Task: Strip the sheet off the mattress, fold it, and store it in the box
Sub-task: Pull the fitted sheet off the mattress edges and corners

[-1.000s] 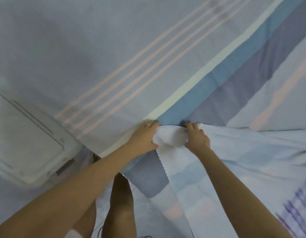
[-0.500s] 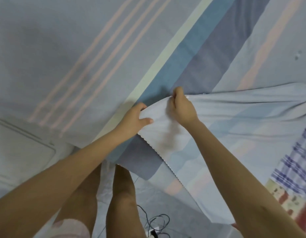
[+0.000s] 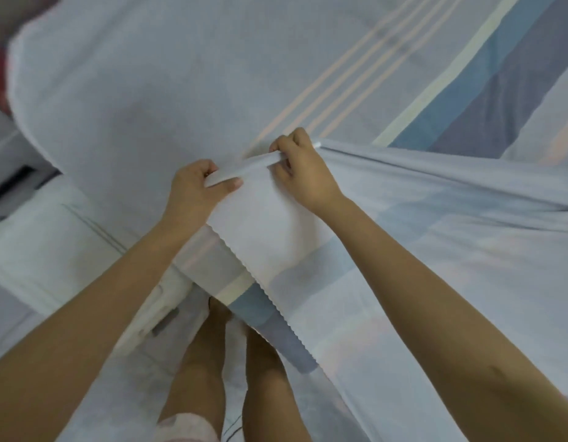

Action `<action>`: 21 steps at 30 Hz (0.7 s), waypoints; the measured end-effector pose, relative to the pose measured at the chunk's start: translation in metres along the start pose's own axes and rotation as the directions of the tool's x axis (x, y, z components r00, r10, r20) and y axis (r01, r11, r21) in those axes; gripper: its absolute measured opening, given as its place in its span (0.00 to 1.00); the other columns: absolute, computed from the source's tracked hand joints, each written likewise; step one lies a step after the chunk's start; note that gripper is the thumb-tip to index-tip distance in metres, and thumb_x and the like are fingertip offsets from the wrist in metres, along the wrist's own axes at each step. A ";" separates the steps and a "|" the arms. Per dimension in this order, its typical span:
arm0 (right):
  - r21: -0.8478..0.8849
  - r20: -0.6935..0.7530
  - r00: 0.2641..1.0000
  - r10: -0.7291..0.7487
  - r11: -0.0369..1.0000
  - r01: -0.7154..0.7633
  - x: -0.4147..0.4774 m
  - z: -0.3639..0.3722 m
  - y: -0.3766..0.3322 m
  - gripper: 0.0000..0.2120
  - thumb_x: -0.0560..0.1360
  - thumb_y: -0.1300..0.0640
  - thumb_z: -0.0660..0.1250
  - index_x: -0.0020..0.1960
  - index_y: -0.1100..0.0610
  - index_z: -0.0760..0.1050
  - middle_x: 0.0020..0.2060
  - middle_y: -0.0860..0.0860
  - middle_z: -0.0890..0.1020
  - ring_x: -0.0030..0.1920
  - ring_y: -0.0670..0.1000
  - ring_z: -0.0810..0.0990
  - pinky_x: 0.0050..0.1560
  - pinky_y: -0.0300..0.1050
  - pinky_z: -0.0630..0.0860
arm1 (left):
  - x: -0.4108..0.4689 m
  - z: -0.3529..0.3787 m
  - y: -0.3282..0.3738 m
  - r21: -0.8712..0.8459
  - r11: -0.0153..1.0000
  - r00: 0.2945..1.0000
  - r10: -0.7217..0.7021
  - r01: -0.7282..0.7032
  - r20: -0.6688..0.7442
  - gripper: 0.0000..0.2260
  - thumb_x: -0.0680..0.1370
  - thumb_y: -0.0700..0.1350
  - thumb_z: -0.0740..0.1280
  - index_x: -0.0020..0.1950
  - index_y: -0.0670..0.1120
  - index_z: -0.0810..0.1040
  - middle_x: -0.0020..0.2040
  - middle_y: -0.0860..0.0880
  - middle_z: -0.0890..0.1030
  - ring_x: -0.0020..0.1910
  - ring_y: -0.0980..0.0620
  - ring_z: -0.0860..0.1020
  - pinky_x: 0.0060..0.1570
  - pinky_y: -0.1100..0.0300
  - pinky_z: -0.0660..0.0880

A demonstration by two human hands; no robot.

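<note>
While the striped sheet (image 3: 180,90) lies spread flat ahead with one part doubled back toward the person, the left hand (image 3: 193,189) and right hand (image 3: 305,177) pinch its turned-over edge, fingers clamped on cloth. Folding seems underway; next, that edge probably needs carrying across squarely.

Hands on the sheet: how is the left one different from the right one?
The left hand sits nearer the person; the right hand is farther away. The left hand's thumb lies on top of the folded edge; the right hand shows its knuckles, fingers curled over it. Taut cloth stretches sideways from the right hand, not the left hand. Both pinch the turned-back edge of the sheet.
</note>
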State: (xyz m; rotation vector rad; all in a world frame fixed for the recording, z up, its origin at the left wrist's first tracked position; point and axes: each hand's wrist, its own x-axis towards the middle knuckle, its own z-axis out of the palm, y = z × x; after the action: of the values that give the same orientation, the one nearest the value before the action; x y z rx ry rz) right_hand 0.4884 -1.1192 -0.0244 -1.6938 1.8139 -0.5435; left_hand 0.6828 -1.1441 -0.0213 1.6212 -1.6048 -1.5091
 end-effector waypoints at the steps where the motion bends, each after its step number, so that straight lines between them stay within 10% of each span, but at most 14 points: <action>1: 0.004 0.001 0.999 -0.052 0.999 0.052 0.016 0.007 -0.014 0.08 0.72 0.64 0.64 0.51 0.65 0.75 0.45 0.52 0.66 0.35 0.52 0.69 0.41 0.52 0.72 | 0.003 -0.019 -0.002 -0.005 1.000 0.999 -0.003 0.003 -0.040 0.20 0.71 0.42 0.74 0.30 0.48 0.64 0.28 0.51 0.64 0.24 0.61 0.64 0.25 0.68 0.58; 21: -0.004 0.071 0.929 -0.363 0.931 0.365 0.247 0.137 -0.150 0.05 0.78 0.60 0.61 0.49 0.59 0.75 0.44 0.48 0.70 0.42 0.50 0.71 0.52 0.51 0.70 | 0.126 -0.219 -0.085 -0.032 0.999 0.873 -0.007 -0.010 -0.487 0.16 0.73 0.42 0.73 0.35 0.49 0.65 0.32 0.52 0.68 0.30 0.61 0.65 0.30 0.71 0.63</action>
State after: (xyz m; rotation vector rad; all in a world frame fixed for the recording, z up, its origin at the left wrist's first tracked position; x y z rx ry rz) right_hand 0.6882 -1.3659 -0.0625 -2.0512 1.4637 -0.6135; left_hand 0.8780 -1.3187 -0.0703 1.7977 -1.2867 -1.0001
